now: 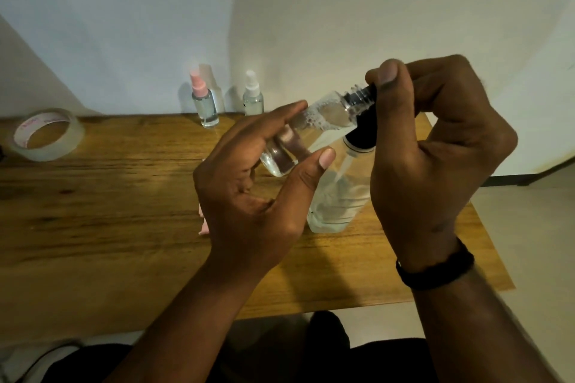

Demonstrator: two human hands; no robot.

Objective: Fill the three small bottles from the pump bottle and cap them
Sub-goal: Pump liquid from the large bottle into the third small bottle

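Item: small clear plastic bottle (pixel 298 134), part-filled with clear liquid and froth, held tilted in the air above the middle of the wooden desk (pixel 109 196), neck up and to the right.

Hold: left hand (pixel 249 196) cradles the lower body between thumb and nearly straight fingers; right hand (pixel 435 140) has its fingers clenched round a black cap or nozzle piece (pixel 370 92) at the threaded neck.

Handling, as judged: light, stiff-walled, probably slick if wet; best held round the body, well below the threads, and kept closer to upright to avoid a spill.

Nearby: large clear pump bottle (pixel 336 196), black collar, standing just beside and under the held bottle.

At the far edge: pink-topped small spray bottle (pixel 205 109) and white-topped small spray bottle (pixel 252 96), both capped and upright.

Far left corner: roll of clear tape (pixel 46 134).
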